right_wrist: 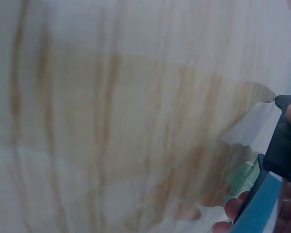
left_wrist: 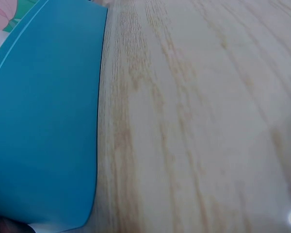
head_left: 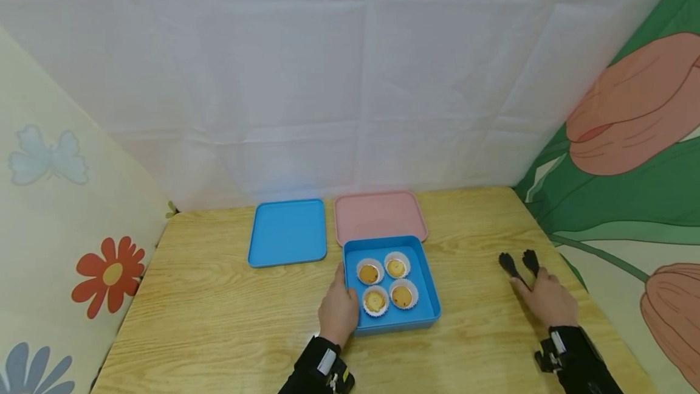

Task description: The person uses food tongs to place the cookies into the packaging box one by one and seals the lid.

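A blue square box (head_left: 426,297) holds several small round tarts (head_left: 401,295) in white paper cups. At the box's left wall, my left hand (head_left: 338,310) grips the side, with the thumb by the rim. The left wrist view shows the box's smooth outer wall (left_wrist: 43,111) close up, and only a dark bit of a finger at the lower left corner. Over on the right, my right hand (head_left: 549,303) holds black-tipped tongs (head_left: 508,265), their two tips apart and pointing away from me. Part of the tongs (right_wrist: 283,141) and some fingers show at the right wrist view's edge.
A flat blue tray (head_left: 288,233) lies at the back left of the wooden table (head_left: 235,315). Beside it is a pink tray (head_left: 380,217), its front edge right behind the box. White cloth (head_left: 273,78) hangs behind the table, and patterned cloths stand at both sides.
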Available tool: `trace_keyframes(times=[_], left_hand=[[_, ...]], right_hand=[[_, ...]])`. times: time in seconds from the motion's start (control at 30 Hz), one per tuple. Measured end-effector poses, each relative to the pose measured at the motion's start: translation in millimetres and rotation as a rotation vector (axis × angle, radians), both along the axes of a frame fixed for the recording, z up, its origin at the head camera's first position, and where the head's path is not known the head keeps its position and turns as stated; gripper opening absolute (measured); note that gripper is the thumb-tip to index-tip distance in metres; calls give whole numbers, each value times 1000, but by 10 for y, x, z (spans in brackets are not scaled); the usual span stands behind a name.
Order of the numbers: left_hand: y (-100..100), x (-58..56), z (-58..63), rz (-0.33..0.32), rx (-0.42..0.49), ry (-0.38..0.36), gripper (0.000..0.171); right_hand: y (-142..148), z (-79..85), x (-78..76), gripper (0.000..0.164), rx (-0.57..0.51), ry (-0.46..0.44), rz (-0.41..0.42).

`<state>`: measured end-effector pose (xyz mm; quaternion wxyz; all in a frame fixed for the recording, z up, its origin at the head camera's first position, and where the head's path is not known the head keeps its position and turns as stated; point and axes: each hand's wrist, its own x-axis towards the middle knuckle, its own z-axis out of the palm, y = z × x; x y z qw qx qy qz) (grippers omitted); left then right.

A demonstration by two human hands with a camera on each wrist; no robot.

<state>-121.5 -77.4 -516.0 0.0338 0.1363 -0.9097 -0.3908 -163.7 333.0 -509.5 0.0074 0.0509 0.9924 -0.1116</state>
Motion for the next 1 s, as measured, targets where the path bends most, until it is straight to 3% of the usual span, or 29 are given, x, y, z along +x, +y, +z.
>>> trace_keyframes(times=[0.53,1.0], left_hand=[[-3,0,-12,-3,-3,11,53],[-9,4,-5,-9,-11,8,53]], right_hand=[[-39,-5,27,83,27,49,14],[-37,-95,47,78,26,177,52]])
